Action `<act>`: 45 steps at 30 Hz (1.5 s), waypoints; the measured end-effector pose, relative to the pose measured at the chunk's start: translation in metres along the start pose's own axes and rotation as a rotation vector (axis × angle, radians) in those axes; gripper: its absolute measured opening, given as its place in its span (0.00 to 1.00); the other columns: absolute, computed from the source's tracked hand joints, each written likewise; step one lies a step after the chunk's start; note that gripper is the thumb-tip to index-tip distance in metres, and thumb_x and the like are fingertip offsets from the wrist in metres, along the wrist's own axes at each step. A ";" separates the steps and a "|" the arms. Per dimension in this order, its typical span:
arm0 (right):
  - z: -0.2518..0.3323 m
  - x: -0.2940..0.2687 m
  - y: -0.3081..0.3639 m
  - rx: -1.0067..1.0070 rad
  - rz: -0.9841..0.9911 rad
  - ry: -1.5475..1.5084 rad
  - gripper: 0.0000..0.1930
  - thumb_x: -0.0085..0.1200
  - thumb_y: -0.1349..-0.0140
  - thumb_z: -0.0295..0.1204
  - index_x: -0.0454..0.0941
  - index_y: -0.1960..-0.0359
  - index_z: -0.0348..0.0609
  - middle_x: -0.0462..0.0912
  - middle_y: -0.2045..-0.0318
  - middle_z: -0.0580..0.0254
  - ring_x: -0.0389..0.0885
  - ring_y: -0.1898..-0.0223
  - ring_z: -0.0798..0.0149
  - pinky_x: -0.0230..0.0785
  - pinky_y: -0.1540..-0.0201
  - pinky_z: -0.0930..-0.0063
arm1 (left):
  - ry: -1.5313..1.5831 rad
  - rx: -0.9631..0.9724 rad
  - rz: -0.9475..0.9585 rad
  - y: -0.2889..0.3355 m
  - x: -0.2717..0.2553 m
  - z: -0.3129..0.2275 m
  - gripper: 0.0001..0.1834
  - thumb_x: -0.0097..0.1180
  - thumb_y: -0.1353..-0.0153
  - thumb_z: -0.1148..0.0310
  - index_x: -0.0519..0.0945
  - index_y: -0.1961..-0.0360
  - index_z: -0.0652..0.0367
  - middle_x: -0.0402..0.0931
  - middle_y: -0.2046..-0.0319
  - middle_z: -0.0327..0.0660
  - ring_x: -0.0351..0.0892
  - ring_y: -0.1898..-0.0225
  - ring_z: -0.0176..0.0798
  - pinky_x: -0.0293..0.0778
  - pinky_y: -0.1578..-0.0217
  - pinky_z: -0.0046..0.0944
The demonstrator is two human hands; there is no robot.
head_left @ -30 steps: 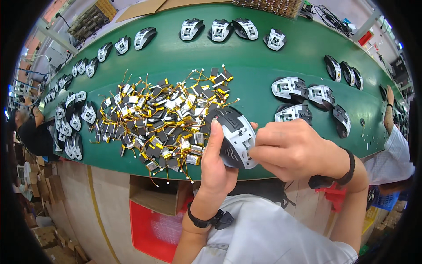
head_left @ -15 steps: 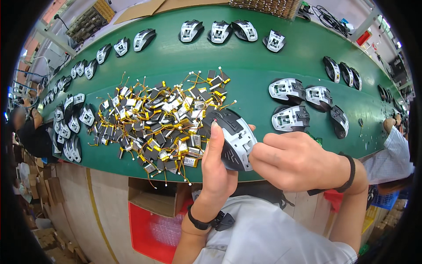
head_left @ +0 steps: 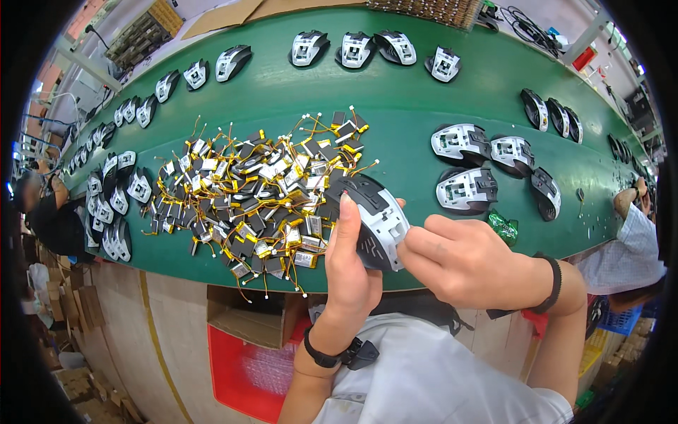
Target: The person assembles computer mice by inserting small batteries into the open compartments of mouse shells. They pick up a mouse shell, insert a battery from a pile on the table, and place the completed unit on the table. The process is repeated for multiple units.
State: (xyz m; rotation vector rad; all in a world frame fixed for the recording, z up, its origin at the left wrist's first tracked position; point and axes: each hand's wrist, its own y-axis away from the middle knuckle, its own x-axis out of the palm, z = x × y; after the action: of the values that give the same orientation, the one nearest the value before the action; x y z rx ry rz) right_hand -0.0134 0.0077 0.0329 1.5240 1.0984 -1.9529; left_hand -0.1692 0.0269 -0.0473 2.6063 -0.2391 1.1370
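Note:
Tilted above the near edge of the green table, a black and white computer mouse shell [head_left: 380, 220] is gripped by my left hand [head_left: 347, 265], the thumb along its left side. My right hand [head_left: 470, 263] has thumb and forefinger pinched together against the shell's right lower edge. Whatever those fingertips hold, if anything, is hidden. Just left of the shell lies a big heap of small battery packs [head_left: 258, 201] with yellow tape, thin wires and white connectors. Several similar mouse shells [head_left: 460, 143] rest beyond my right hand, one with a green circuit board showing inside.
The green table [head_left: 395, 102] carries rows of more mouse shells [head_left: 233, 63] at the far side and a cluster [head_left: 116, 194] at left. A crumpled green packet [head_left: 503, 227] lies past my right hand. A red bin [head_left: 244, 374] is below. Other people sit left and right.
My right hand has shifted slightly down and right, uncovering more of the green packet. The shell in my left hand has tipped a little. Farther shells on the strip have slid slightly right.

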 end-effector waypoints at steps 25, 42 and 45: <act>0.025 0.042 0.032 0.851 -0.262 -1.649 0.09 0.55 0.34 0.30 0.75 0.61 0.36 0.83 0.73 0.64 0.72 0.75 0.81 0.61 0.74 0.85 | -0.099 0.268 0.261 0.010 0.015 -0.004 0.62 0.61 0.52 0.30 0.48 0.29 0.60 0.69 0.48 0.57 0.79 0.53 0.52 0.81 0.57 0.46; 0.030 0.048 0.030 0.879 -0.275 -1.750 0.07 0.55 0.37 0.28 0.77 0.67 0.35 0.82 0.74 0.65 0.76 0.72 0.78 0.64 0.70 0.82 | -0.107 0.285 0.306 0.012 0.003 0.000 0.62 0.64 0.54 0.31 0.49 0.28 0.56 0.69 0.48 0.57 0.79 0.53 0.51 0.81 0.57 0.49; 0.032 0.054 0.032 0.851 -0.312 -1.726 0.07 0.55 0.37 0.27 0.76 0.67 0.35 0.82 0.74 0.65 0.76 0.72 0.78 0.65 0.69 0.82 | -0.078 0.256 0.310 0.013 0.004 -0.002 0.62 0.64 0.54 0.31 0.49 0.28 0.55 0.69 0.47 0.57 0.79 0.53 0.51 0.81 0.56 0.49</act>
State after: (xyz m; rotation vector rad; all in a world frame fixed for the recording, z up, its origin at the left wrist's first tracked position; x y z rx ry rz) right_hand -0.0259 -0.0296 -0.0251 -0.5336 -0.3404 -2.8336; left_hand -0.1715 0.0150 -0.0405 2.9173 -0.5654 1.2354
